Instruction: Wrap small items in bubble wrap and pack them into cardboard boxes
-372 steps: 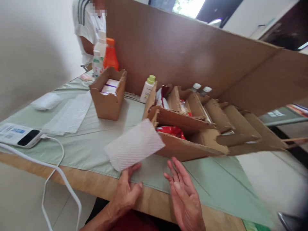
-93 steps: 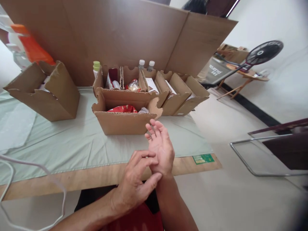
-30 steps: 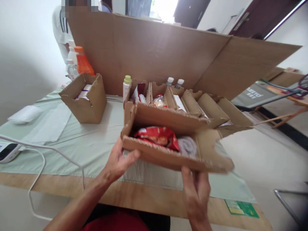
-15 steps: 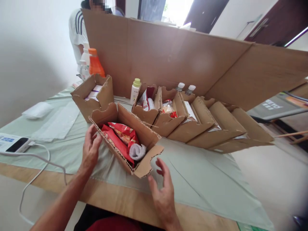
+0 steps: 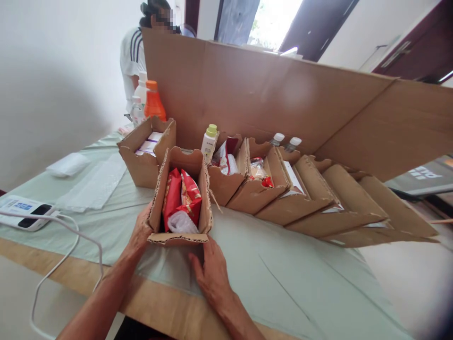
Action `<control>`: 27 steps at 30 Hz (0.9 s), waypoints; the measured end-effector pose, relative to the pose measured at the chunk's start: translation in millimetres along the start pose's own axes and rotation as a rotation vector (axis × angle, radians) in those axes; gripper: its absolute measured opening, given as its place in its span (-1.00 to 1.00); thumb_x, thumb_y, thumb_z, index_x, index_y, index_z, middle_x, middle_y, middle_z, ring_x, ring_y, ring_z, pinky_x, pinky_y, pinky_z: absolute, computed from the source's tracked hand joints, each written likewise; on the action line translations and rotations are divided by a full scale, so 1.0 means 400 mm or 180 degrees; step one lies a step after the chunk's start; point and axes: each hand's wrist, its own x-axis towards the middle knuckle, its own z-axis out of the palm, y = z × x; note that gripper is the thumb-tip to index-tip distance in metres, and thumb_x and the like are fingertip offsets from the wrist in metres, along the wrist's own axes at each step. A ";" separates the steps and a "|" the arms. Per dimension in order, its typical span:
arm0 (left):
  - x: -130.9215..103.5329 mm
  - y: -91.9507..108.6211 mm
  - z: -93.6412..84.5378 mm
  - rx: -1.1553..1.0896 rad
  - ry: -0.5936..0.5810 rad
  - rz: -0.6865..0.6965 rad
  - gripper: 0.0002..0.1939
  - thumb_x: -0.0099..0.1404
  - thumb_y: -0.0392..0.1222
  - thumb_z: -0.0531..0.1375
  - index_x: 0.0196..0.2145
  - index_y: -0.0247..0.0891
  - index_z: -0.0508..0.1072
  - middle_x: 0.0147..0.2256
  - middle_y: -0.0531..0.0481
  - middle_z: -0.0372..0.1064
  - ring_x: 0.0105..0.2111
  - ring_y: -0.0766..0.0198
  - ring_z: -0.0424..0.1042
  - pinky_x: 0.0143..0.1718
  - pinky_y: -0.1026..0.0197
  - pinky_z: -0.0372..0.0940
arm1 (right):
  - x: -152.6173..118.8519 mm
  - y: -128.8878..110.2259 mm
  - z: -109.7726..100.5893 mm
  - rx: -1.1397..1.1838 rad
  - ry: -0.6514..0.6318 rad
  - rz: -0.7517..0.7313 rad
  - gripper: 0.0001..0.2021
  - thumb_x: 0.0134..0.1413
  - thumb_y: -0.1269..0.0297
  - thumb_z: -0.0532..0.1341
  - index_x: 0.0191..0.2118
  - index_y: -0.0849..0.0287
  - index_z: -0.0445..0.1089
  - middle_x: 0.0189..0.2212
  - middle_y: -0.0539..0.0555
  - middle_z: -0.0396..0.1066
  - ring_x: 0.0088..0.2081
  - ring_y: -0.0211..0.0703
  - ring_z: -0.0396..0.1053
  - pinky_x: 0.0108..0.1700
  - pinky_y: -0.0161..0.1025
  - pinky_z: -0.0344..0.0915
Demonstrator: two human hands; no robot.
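A cardboard box [image 5: 205, 203] stands at the table's near side, its open top towards me. Inside lie red packets [image 5: 172, 193] and a roll of whitish wrap [image 5: 182, 223]. My left hand [image 5: 142, 229] is pressed against the box's left side, its fingers partly hidden by the cardboard. Against the lower right corner rests my right hand [image 5: 211, 267], thumb apart from the other fingers, some of which are hidden behind the box.
Several cardboard bins [image 5: 269, 208] lean in a row to the right. Another box [image 5: 141, 167] with small white cartons stands left. Behind are an orange bottle [image 5: 154, 101], a tall cardboard panel [image 5: 247, 89] and a person [image 5: 132, 56]. A white power bank [image 5: 26, 212] with cables lies left.
The box with the red packets has turned to face me squarely. My left hand has closed in on its left side, and my right hand has moved left onto its lower right corner.
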 end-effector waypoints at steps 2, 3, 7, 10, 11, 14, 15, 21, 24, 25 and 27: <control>-0.031 -0.017 -0.020 0.0112 -0.0028 -0.0126 -0.70 0.18 0.12 0.23 -0.44 -0.16 0.53 -0.47 -0.07 0.51 -0.33 -0.01 0.51 -0.31 0.04 0.49 | 0.026 -0.004 -0.008 -0.0181 -0.0110 0.0011 -0.63 0.24 0.32 0.17 0.14 0.20 0.38 -0.08 0.23 0.57 -0.06 0.07 0.51 -0.02 -0.03 0.42; -0.056 -0.024 -0.030 0.0174 -0.0018 -0.0202 -0.69 0.20 0.12 0.22 -0.49 -0.16 0.50 -0.50 -0.05 0.48 -0.37 0.02 0.49 -0.33 0.06 0.48 | 0.045 -0.006 -0.014 -0.0284 -0.0201 0.0072 -0.70 0.25 0.30 0.18 0.07 0.20 0.43 -0.15 0.20 0.59 -0.12 0.06 0.52 -0.07 -0.07 0.41; -0.140 -0.021 -0.047 0.0403 -0.0011 -0.0154 -0.62 0.36 0.10 0.11 -0.16 -0.22 0.56 -0.17 -0.13 0.55 -0.16 0.04 0.52 -0.12 0.07 0.44 | 0.135 -0.002 -0.019 -0.0630 -0.0450 0.0360 -0.85 0.26 0.21 0.25 -0.27 0.16 0.51 -0.37 0.12 0.60 -0.31 0.00 0.53 -0.23 -0.19 0.28; -0.120 0.003 -0.026 0.1005 0.0009 0.0153 -0.56 0.32 0.10 0.15 0.02 -0.21 0.50 -0.04 -0.16 0.48 -0.18 0.10 0.50 -0.18 0.12 0.41 | 0.186 0.010 0.004 -0.0661 -0.0383 0.0425 -0.75 0.31 0.16 0.22 -0.34 0.15 0.51 -0.40 0.13 0.60 -0.36 -0.05 0.52 -0.29 -0.22 0.20; -0.094 0.010 -0.015 0.1241 0.0070 0.0195 -0.57 0.30 0.10 0.15 -0.02 -0.22 0.52 -0.11 -0.14 0.49 -0.26 0.12 0.48 -0.23 0.13 0.39 | 0.196 0.016 0.014 -0.0642 -0.0348 0.0423 -0.73 0.34 0.15 0.19 -0.34 0.16 0.52 -0.40 0.13 0.60 -0.37 -0.06 0.51 -0.30 -0.22 0.19; 0.018 0.017 0.017 0.1614 0.0244 0.0152 -0.64 0.25 0.08 0.14 -0.20 -0.22 0.56 -0.35 -0.07 0.47 -0.40 0.13 0.42 -0.25 0.12 0.32 | 0.205 0.032 0.035 -0.0539 -0.0238 0.0383 -0.70 0.40 0.22 0.09 -0.27 0.16 0.54 -0.36 0.13 0.61 -0.33 -0.09 0.52 -0.25 -0.24 0.21; 0.057 0.015 0.026 0.1633 0.0289 0.0110 -0.66 0.24 0.06 0.15 -0.24 -0.21 0.57 -0.39 -0.06 0.47 -0.40 0.12 0.42 -0.24 0.10 0.31 | 0.203 0.037 0.038 -0.0495 -0.0197 0.0366 -0.70 0.39 0.26 0.08 -0.25 0.15 0.55 -0.34 0.12 0.62 -0.30 -0.10 0.53 -0.21 -0.25 0.22; 0.141 -0.007 0.090 0.1273 0.0462 -0.0165 -0.57 0.26 0.08 0.15 -0.09 -0.32 0.45 -0.38 -0.10 0.51 -0.37 0.09 0.51 -0.28 0.10 0.36 | 0.189 0.062 0.041 -0.0249 -0.0009 0.0376 -0.73 0.31 0.36 0.08 -0.17 0.13 0.56 -0.28 0.10 0.63 -0.24 -0.10 0.54 -0.14 -0.26 0.28; 0.085 -0.012 0.136 0.1016 0.0152 -0.0029 -0.57 0.29 0.08 0.12 -0.05 -0.30 0.42 -0.23 -0.16 0.54 -0.27 0.12 0.54 -0.24 0.10 0.40 | 0.189 0.067 0.042 -0.0138 -0.0008 0.0374 -0.74 0.29 0.35 0.09 -0.18 0.10 0.57 -0.28 0.08 0.63 -0.24 -0.10 0.54 -0.13 -0.26 0.30; 0.068 -0.013 0.152 0.0945 -0.0050 0.0028 -0.59 0.27 0.05 0.14 -0.06 -0.27 0.44 -0.20 -0.16 0.55 -0.25 0.12 0.55 -0.24 0.11 0.41 | 0.190 0.067 0.042 -0.0107 -0.0015 0.0374 -0.74 0.29 0.35 0.10 -0.18 0.09 0.57 -0.28 0.08 0.63 -0.24 -0.10 0.54 -0.13 -0.26 0.31; 0.051 -0.019 0.180 0.0839 -0.0430 0.0123 -0.59 0.19 -0.02 0.20 -0.05 -0.24 0.48 -0.13 -0.16 0.56 -0.16 0.10 0.56 -0.21 0.11 0.43 | 0.191 0.067 0.042 -0.0058 -0.0018 0.0387 -0.74 0.29 0.35 0.10 -0.17 0.09 0.57 -0.27 0.08 0.64 -0.23 -0.10 0.55 -0.11 -0.26 0.31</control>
